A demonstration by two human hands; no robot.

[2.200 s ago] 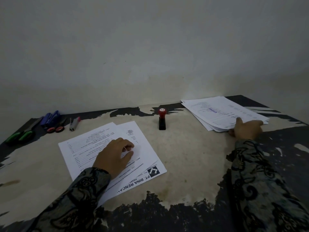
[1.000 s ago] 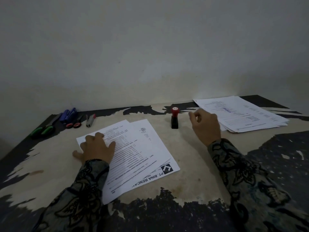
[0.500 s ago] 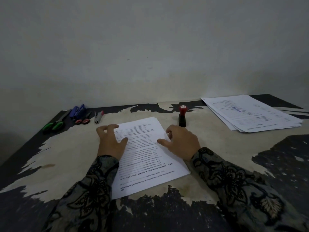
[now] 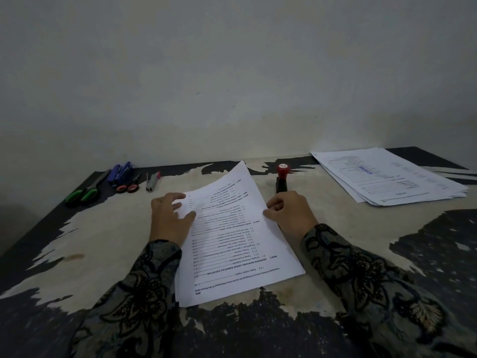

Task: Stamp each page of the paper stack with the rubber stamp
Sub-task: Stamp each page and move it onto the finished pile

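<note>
We see white sheets [image 4: 232,236] printed in black, a red-capped black stamp [image 4: 281,178] at one o'clock, and a white pile [image 4: 387,177] with a blue mark at two. At ten lie green-handled scissors [image 4: 82,193] and a blue stapler [image 4: 121,170]. Our sleeves [image 4: 361,275] bear dark floral batik.

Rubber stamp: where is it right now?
Head view: the rubber stamp stands upright on the table, right of centre, just beyond the right hand and left of the far-right paper pile. Neither hand holds it.
</note>
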